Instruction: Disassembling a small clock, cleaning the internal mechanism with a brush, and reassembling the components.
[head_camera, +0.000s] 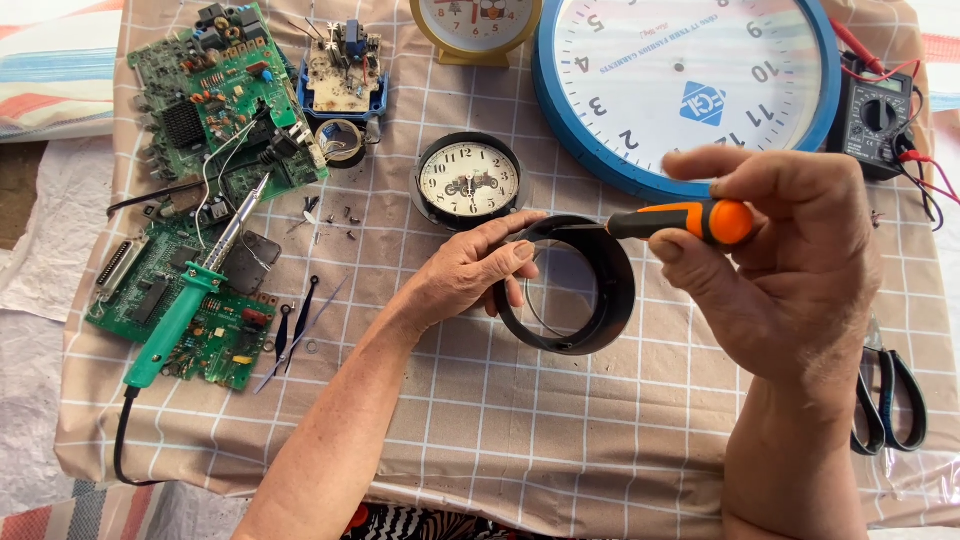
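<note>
My left hand (470, 268) grips the rim of a round black clock casing (610, 300) that stands tilted on the checked cloth. My right hand (790, 250) holds a screwdriver with an orange and black handle (690, 220), its thin shaft pointing left to the casing's upper rim beside my left fingertips. Just behind the casing lies a small round black clock face (468, 180) with hands and a tiny picture on its dial.
A large blue-rimmed wall clock (690, 80) and a yellow alarm clock (475, 25) lie at the back. Green circuit boards (215, 90), a green soldering iron (185, 310), loose screws (345, 222) and tweezers (295, 330) fill the left. A multimeter (875, 115) and scissors (885, 390) lie right.
</note>
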